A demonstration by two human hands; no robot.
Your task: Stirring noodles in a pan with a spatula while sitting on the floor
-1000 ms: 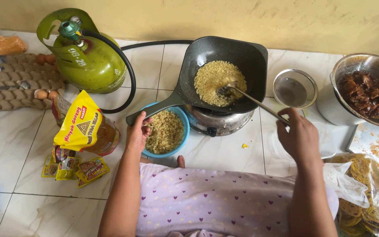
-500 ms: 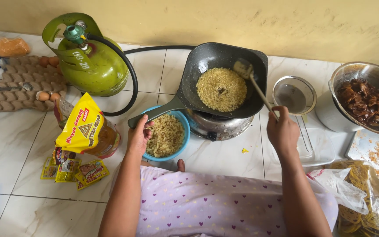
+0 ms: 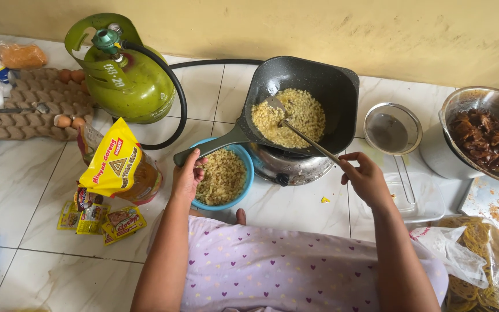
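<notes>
A dark, square-sided non-stick pan (image 3: pixel 319 86) sits on a small steel burner (image 3: pixel 287 166) on the glossy white floor tiles (image 3: pixel 24 190). It holds a pale yellow, crumbly mass of fried bits (image 3: pixel 293 115). The right hand (image 3: pixel 365 179) is closed around the thin metal handle of a spatula (image 3: pixel 295 130), whose flat blade rests in the crumbs. The left hand (image 3: pixel 187 179) is curled around the end of the pan handle (image 3: pixel 203 151), just beside the rim of a round blue plastic bowl (image 3: pixel 245 179) heaped with the same coarse crumbs.

Left of the pan stands a rounded green gas cylinder (image 3: pixel 125 81) with a black rubber hose (image 3: pixel 177 104) looping toward the burner. In front of it leans a yellow plastic pouch of cooking oil (image 3: pixel 116 167), with small seasoning sachets (image 3: pixel 102 216) scattered below. A grey pulp egg tray (image 3: pixel 24 107) carries a few brown eggs. Right of the pan lie a round wire-mesh strainer (image 3: pixel 393 130) and a steel bowl (image 3: pixel 451 110) of dark, glossy pieces.
</notes>
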